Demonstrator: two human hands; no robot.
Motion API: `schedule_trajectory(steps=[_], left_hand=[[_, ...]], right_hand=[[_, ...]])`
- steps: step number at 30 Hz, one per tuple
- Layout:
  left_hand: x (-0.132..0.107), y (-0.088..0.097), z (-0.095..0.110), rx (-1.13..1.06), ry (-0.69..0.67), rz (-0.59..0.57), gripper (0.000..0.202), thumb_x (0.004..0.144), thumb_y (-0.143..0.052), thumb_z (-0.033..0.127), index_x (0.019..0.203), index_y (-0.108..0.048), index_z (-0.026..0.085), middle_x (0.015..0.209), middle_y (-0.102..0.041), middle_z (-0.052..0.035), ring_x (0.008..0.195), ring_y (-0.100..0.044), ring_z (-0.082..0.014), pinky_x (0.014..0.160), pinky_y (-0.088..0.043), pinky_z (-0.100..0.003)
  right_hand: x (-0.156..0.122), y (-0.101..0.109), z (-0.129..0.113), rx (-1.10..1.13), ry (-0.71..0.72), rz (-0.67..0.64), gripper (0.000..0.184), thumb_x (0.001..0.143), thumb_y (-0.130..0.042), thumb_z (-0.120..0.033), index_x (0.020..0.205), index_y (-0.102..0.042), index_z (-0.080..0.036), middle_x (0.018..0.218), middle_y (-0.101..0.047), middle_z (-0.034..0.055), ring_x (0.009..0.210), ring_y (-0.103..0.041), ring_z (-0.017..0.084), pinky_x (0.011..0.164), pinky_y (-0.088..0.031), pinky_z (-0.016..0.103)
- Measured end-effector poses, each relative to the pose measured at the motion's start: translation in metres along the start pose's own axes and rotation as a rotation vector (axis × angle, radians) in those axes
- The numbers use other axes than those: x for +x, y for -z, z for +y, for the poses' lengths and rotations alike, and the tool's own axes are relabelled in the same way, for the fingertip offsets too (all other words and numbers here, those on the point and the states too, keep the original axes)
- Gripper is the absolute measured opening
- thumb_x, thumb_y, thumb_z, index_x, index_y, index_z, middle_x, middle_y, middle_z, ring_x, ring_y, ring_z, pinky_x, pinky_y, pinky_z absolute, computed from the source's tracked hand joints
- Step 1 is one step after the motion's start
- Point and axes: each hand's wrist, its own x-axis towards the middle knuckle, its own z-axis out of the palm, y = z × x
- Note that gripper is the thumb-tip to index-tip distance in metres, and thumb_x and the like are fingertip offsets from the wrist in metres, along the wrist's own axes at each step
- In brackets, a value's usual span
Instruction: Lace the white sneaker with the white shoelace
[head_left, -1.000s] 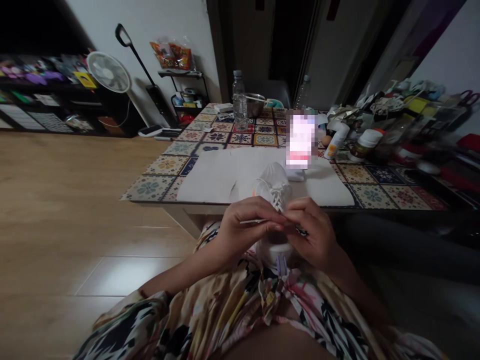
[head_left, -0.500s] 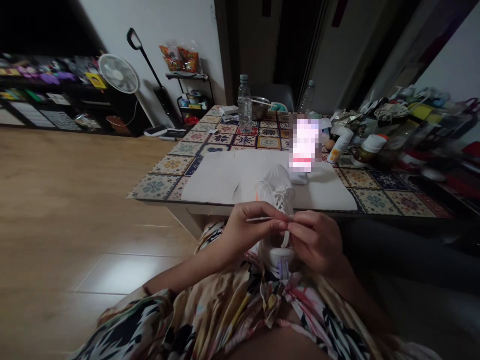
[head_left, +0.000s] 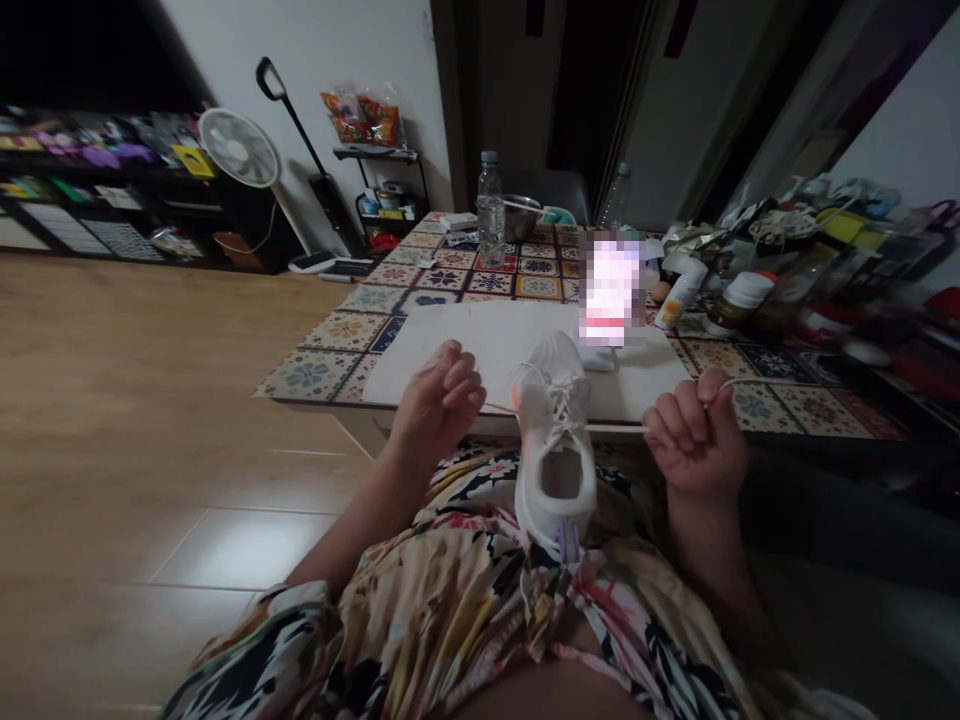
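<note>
A white sneaker [head_left: 556, 455] rests between my lap and the table edge, its toe away from me and its heel with a lilac tab against my patterned clothing. White laces [head_left: 562, 405] criss-cross up its tongue. To the left of the shoe, my left hand [head_left: 444, 395] is closed in a fist around one lace, which runs taut toward the shoe. On the other side, my right hand [head_left: 696, 425] is closed on the other lace; its loose end sticks out past the thumb. Both hands are held apart from the shoe.
A white sheet [head_left: 435, 345] lies on the tile-patterned table [head_left: 315, 370]. A glowing, blurred-out phone [head_left: 611, 290] stands beyond the shoe. Farther back are a plastic bottle [head_left: 490, 210] and a metal bowl [head_left: 521, 215]. Jars and clutter [head_left: 746, 295] crowd the right side.
My hands were together over the shoe's opening, fingers pinching the laces. Now they have moved apart, left and right, drawing the laces outward and uncovering the shoe.
</note>
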Motion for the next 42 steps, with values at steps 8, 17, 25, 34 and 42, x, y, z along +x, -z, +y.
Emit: schedule_trajectory(steps=[8, 17, 25, 34, 42], left_hand=[[-0.004, 0.026, 0.009, 0.725, 0.187, -0.279, 0.030, 0.081, -0.071, 0.044, 0.087, -0.060, 0.017, 0.046, -0.037, 0.0103, 0.038, -0.030, -0.0053, 0.039, -0.022, -0.016], [-0.012, -0.004, 0.005, 1.588, 0.277, -0.452, 0.021, 0.090, -0.050, 0.031, 0.088, -0.066, 0.017, 0.060, -0.060, 0.0024, 0.050, -0.052, -0.0104, 0.054, -0.039, -0.021], [-0.002, 0.019, 0.014, 1.420, 0.172, -0.538, 0.018, 0.085, -0.063, 0.032, 0.078, -0.070, 0.017, 0.068, -0.066, -0.0011, 0.062, -0.057, -0.0132, 0.060, -0.042, -0.021], [-0.006, 0.005, -0.016, 0.643, 0.056, -0.499, 0.028, 0.079, -0.075, 0.043, 0.072, -0.070, 0.017, 0.089, -0.071, -0.0080, 0.087, -0.065, -0.0194, 0.081, -0.049, -0.031], [0.001, 0.004, -0.042, 0.597, 0.004, -0.470, 0.027, 0.071, -0.083, 0.041, 0.065, -0.073, 0.016, 0.068, -0.063, -0.0015, 0.066, -0.057, -0.0120, 0.066, -0.045, -0.025]], right_hand=[[0.000, 0.016, 0.003, -0.407, -0.120, -0.553, 0.041, 0.093, -0.056, -0.050, 0.064, -0.056, -0.021, 0.067, -0.055, 0.0018, 0.064, -0.052, 0.015, 0.059, -0.042, 0.029], [-0.008, -0.005, -0.002, -0.850, -0.282, -0.500, 0.015, 0.092, -0.059, -0.032, 0.082, -0.060, -0.021, 0.075, -0.063, 0.0001, 0.069, -0.058, 0.015, 0.064, -0.043, 0.026], [0.002, 0.014, -0.003, -0.677, -0.266, -0.607, 0.020, 0.087, -0.067, -0.035, 0.075, -0.067, -0.020, 0.074, -0.064, 0.0015, 0.070, -0.060, 0.016, 0.067, -0.047, 0.027], [-0.007, -0.011, 0.026, -0.046, -0.263, -0.307, 0.031, 0.075, -0.076, -0.055, 0.069, -0.065, -0.026, 0.073, -0.069, 0.0009, 0.080, -0.067, 0.022, 0.086, -0.053, 0.045], [-0.013, -0.031, 0.040, -0.015, -0.258, -0.088, 0.024, 0.073, -0.080, -0.046, 0.072, -0.070, -0.025, 0.065, -0.060, -0.0031, 0.056, -0.053, 0.011, 0.052, -0.041, 0.024]])
